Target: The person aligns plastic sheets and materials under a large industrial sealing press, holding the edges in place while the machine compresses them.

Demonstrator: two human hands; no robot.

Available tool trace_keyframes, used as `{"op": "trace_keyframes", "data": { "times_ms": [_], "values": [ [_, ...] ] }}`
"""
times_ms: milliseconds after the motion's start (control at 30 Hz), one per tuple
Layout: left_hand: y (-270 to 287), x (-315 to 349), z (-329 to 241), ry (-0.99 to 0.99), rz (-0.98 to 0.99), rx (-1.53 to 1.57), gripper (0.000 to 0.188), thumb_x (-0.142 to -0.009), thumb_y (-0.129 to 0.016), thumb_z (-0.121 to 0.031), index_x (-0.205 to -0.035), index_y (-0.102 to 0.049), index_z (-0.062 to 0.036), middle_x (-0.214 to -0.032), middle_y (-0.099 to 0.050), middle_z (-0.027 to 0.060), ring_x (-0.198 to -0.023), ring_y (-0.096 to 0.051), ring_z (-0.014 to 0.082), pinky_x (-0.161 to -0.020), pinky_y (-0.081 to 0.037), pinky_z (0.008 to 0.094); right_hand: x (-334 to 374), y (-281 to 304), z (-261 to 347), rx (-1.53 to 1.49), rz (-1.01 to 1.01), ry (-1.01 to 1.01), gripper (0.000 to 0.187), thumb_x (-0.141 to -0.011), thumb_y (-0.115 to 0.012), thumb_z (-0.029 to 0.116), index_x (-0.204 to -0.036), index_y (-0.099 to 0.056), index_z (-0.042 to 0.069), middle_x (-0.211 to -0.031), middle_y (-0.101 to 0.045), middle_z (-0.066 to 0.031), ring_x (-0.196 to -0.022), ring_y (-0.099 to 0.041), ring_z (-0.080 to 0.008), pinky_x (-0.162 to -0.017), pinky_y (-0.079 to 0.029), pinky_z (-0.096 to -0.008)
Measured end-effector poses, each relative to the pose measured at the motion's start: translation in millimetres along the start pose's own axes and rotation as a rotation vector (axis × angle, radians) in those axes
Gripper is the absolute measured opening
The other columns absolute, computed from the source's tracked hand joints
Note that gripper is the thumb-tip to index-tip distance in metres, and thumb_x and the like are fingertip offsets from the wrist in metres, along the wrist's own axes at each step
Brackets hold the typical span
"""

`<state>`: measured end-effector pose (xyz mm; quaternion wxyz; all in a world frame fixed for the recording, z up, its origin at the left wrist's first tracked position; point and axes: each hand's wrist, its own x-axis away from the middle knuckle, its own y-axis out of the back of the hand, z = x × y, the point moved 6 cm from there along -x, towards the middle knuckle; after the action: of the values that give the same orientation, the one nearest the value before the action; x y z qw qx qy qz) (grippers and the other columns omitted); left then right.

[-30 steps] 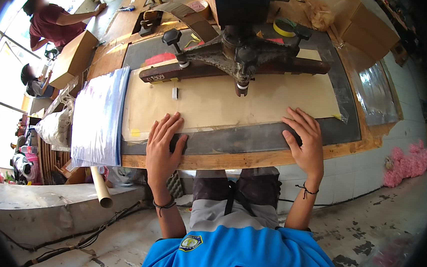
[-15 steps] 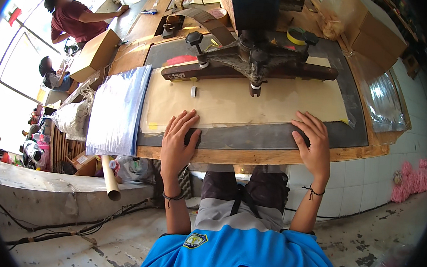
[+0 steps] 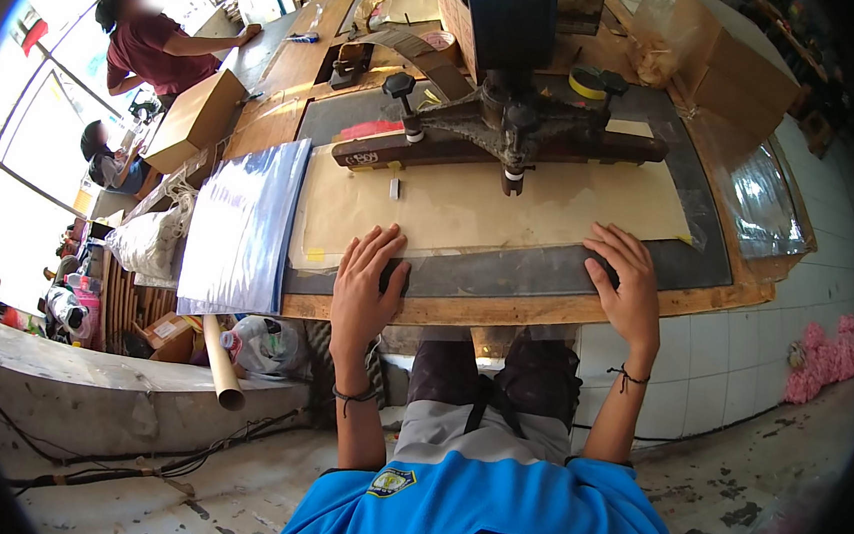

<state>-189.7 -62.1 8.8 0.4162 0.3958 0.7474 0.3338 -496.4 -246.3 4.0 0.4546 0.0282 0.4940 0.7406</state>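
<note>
My left hand [image 3: 365,284] lies flat, fingers spread, on the near edge of a clear plastic sheet [image 3: 509,245] that covers a tan board [image 3: 492,204] on the dark work mat [image 3: 547,271]. My right hand [image 3: 629,283] rests palm down on the sheet's near right edge, fingers apart. Neither hand grips anything. Just beyond the board stands a dark metal press machine [image 3: 513,123] with a long brown bar [image 3: 426,150] and black knobs.
A stack of clear plastic sheets [image 3: 243,222] lies left of the board. A cardboard tube [image 3: 222,361] hangs below the wooden bench edge [image 3: 534,309]. Cardboard boxes [image 3: 196,118] and two people [image 3: 149,39] are at the far left. A yellow tape roll [image 3: 589,82] sits behind the machine.
Both hands stay flat on the sheet's near edge. The view has shifted, so the bench now sits lower and further right in the picture.
</note>
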Motion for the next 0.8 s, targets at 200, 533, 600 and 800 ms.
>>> {"op": "trace_keyframes", "data": {
  "times_ms": [200, 533, 600, 800],
  "values": [
    [-0.6, 0.5, 2.5, -0.014, -0.011, -0.003, 0.036, -0.1, -0.065, -0.021, -0.133, -0.069, -0.007, -0.147, -0.063, 0.0091, -0.144, -0.05, 0.0311, -0.125, -0.031, 0.0481, -1.0, -1.5, 0.0, 0.003, 0.004, 0.019, 0.032, -0.103, -0.064, 0.032, -0.121, -0.074, 0.008, -0.14, -0.067, -0.009, -0.138, -0.055, -0.0314, -0.118, -0.039, -0.0469],
    [0.8, -2.5, 0.1, -0.002, -0.016, 0.01, 0.035, -0.1, -0.066, -0.023, -0.131, -0.07, -0.0072, -0.146, -0.064, 0.0083, -0.144, -0.051, 0.031, -0.125, -0.032, 0.0476, -1.7, 0.3, -1.6, 0.001, -0.013, 0.005, 0.031, -0.103, -0.064, 0.032, -0.12, -0.075, 0.009, -0.139, -0.068, -0.0088, -0.137, -0.055, -0.0311, -0.117, -0.039, -0.0466],
    [1.5, -1.8, 0.3, 0.006, -0.015, 0.015, 0.035, -0.1, -0.066, -0.023, -0.13, -0.07, -0.0073, -0.145, -0.064, 0.0081, -0.144, -0.051, 0.031, -0.125, -0.032, 0.0476, -1.4, -0.5, -0.3, -0.009, -0.011, 0.007, 0.031, -0.103, -0.064, 0.032, -0.119, -0.075, 0.009, -0.139, -0.068, -0.0088, -0.137, -0.056, -0.0309, -0.117, -0.039, -0.0464],
    [1.4, 1.0, 2.3, 0.0, -0.024, 0.019, 0.034, -0.1, -0.066, -0.024, -0.13, -0.07, -0.0076, -0.145, -0.065, 0.0086, -0.143, -0.052, 0.0313, -0.124, -0.032, 0.0477, 1.1, 0.2, 0.1, -0.015, -0.019, -0.001, 0.03, -0.103, -0.064, 0.031, -0.119, -0.075, 0.007, -0.137, -0.069, -0.0089, -0.136, -0.056, -0.0305, -0.117, -0.039, -0.0459]
  ]
}}
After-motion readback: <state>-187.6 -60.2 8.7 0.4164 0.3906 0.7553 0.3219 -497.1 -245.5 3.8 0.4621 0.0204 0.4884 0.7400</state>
